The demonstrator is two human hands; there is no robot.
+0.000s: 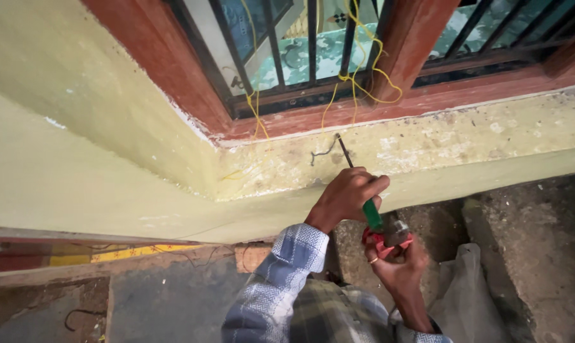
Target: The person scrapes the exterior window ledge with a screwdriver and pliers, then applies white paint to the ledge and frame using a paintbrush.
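The left hand (pixel 346 194) is closed around a green-handled screwdriver (pixel 358 187), whose shaft slants up and left, tip touching the yellow sill face (pixel 427 149) beside a dark bent wire (pixel 322 154). The right hand (pixel 395 263), just below, is wrapped around a red-handled hammer (pixel 389 236) touching the handle's butt end. The red window frame (pixel 338 117) lies above; yellow cord (pixel 363 57) dangles near. There is open room rightward along the sill.
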